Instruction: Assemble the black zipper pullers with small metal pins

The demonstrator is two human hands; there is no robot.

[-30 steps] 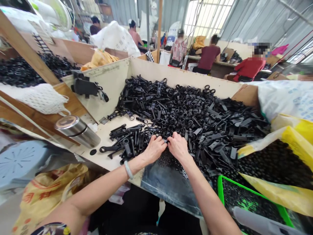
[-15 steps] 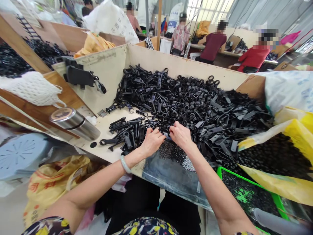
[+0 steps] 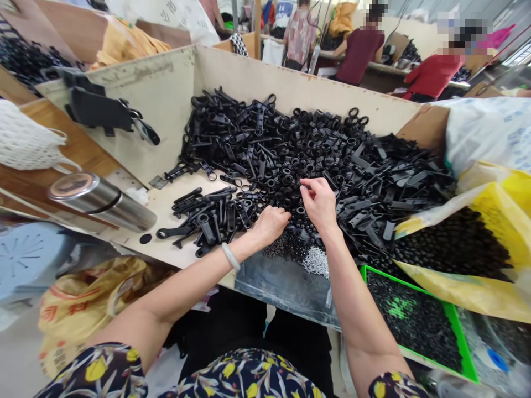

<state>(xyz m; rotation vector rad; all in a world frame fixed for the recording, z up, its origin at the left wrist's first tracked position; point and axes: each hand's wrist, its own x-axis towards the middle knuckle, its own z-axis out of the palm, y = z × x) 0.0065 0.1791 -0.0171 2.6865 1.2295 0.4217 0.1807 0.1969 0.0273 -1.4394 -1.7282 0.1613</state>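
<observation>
My left hand [image 3: 271, 225], with a pale bangle at its wrist, has its fingers curled over small dark parts near the front of the heap; what they hold, if anything, is hidden. My right hand [image 3: 320, 203] is a little higher and to the right, thumb and forefinger close together beside black rings [image 3: 307, 160]; anything between them is too small to make out. Long black handles [image 3: 211, 218] lie left of my left hand. Silver screws [image 3: 316, 261] form a small pile below my right hand, next to small dark pieces [image 3: 286, 246]. Flat black parts [image 3: 373, 215] lie to the right.
A steel flask [image 3: 103, 202] lies tilted at the left, below a black holder [image 3: 97, 108] on the bin wall. A green tray [image 3: 467, 345] of small black pieces and a yellow bag [image 3: 504, 221] are at the right. Several people sit at benches beyond the bin.
My hands have moved apart, the right one rising toward the rings and the left one staying low over the small parts. The view has tilted downward.
</observation>
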